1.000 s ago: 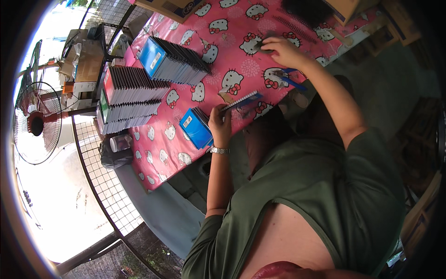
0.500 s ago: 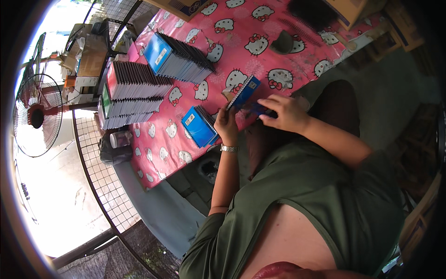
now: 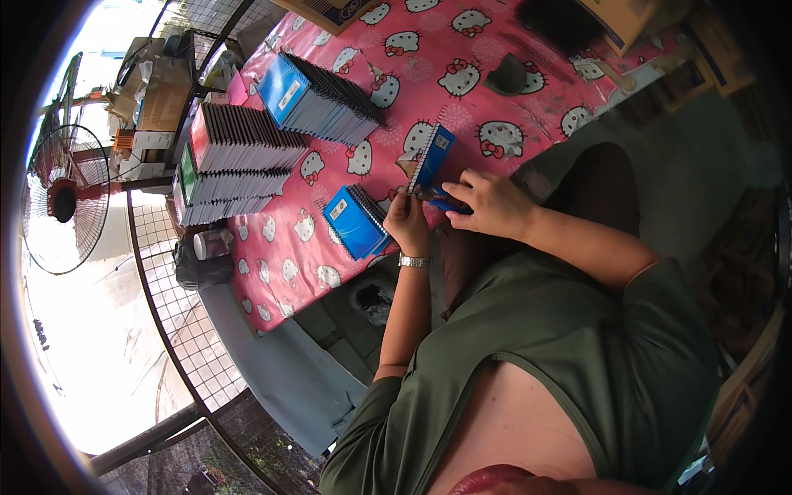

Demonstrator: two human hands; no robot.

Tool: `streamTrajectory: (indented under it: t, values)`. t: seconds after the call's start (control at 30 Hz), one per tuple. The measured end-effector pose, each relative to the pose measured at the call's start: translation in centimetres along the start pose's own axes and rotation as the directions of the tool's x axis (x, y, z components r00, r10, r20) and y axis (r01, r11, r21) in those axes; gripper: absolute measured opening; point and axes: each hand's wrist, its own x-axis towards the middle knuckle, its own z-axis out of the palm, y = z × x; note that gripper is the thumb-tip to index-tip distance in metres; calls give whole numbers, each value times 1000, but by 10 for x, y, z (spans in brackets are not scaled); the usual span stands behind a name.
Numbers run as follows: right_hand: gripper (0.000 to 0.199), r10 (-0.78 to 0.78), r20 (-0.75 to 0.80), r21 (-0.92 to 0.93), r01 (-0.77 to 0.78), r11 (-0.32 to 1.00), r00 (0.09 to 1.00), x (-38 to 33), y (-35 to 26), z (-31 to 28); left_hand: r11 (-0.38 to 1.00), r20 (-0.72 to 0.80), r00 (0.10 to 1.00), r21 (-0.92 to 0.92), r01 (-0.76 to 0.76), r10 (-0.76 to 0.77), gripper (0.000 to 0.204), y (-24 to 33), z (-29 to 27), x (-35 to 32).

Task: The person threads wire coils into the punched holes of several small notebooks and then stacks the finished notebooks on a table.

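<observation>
The left hand (image 3: 406, 224) grips the lower edge of a blue spiral notebook (image 3: 431, 157), standing it upright at the near edge of the table with the pink cat-print cloth (image 3: 462, 49), while the right hand (image 3: 487, 202) is closed around a blue tool (image 3: 441, 200) pressed at the notebook's base. Another blue spiral notebook (image 3: 355, 221) lies flat just left of the left hand, and 3 rows of stacked notebooks (image 3: 247, 157) stand far left on the cloth, near a standing fan (image 3: 62, 198)

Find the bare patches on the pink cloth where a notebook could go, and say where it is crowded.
Free: between the flat blue notebook and the cloth's near edge; and between the blue row and the dark cap. Crowded: the stacked rows, and around both hands.
</observation>
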Motion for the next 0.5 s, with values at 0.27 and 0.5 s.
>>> streamTrajectory:
  t: [0.27, 0.5]
  values:
    - [41, 203, 174, 478, -263, 838, 964, -3, 5, -3, 731, 55, 845, 474, -491, 532, 23, 84, -40, 22]
    - [49, 4, -148, -369, -59, 928, 989, 20, 81, -13, 598, 365, 924, 718, -356, 111, 38, 102, -112, 101]
